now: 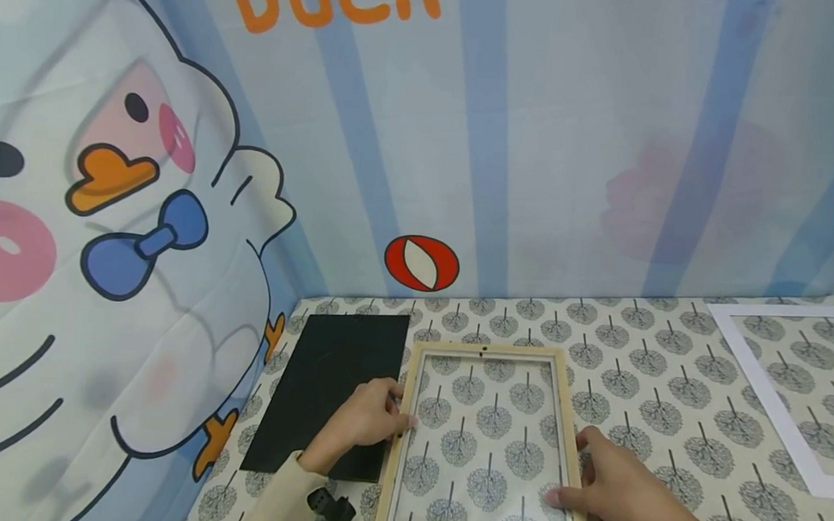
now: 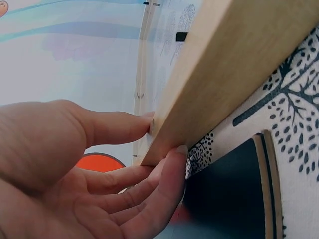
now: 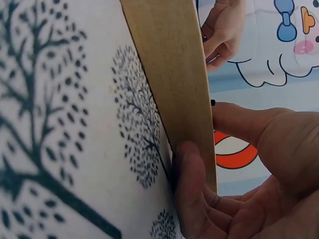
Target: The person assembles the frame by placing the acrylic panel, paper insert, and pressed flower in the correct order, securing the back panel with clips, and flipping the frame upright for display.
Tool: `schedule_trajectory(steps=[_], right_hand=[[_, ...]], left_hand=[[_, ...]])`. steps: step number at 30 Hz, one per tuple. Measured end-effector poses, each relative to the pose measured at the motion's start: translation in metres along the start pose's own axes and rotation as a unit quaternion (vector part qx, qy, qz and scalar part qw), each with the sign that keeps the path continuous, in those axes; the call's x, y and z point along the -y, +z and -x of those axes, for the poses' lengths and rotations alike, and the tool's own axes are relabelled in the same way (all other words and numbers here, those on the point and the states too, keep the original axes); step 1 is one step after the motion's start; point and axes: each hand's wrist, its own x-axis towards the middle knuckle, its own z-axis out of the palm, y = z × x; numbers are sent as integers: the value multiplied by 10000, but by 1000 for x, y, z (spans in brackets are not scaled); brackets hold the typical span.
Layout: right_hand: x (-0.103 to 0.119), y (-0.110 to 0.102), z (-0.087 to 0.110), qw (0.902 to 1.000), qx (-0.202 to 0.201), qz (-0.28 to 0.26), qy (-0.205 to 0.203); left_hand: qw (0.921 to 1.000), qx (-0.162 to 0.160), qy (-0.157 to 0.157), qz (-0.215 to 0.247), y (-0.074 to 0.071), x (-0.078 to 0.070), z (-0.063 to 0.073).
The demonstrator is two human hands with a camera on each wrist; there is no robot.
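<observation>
A light wooden picture frame (image 1: 486, 348) with a clear pane (image 1: 472, 446) in it lies on the patterned cloth in the head view. My left hand (image 1: 368, 414) holds its left side bar, thumb on the pane-side edge and fingers against the outer face. On the opposite bar, my right hand (image 1: 617, 486) grips with the thumb reaching over onto the pane's edge. The right wrist view shows the right fingers (image 3: 192, 186) curled at the bar's outer side, low by the cloth. Small dark tabs sit along the frame's inner edge.
A black backing board (image 1: 340, 368) lies left of the frame, under the left forearm's reach. A white mat border (image 1: 764, 390) lies at the far right. The tree-print cloth (image 1: 669, 391) meets a cartoon-printed curtain (image 1: 563, 142) behind.
</observation>
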Motion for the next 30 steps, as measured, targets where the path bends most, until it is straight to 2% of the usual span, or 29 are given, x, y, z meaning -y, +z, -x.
schedule_trajectory(steps=[7,15,20,25,30], right_hand=[[-3,-2,1,9999,16,20,-110],[-3,-6,4,9995,43,321,5],[0,-18,5,9983,95,552,149],[1,-37,7,9987,199,418,196],[0,-59,14,9991,165,364,136]], left_hand=[[10000,74,-52,-15,0,-3,-1],[9999,117,-2,-80,-2,-5,-3],[9998,-106,-33,-158,-5,-9,-1],[9986,-427,20,-321,-10,-21,-3],[9981,-452,236,-348,-13,-39,-9]])
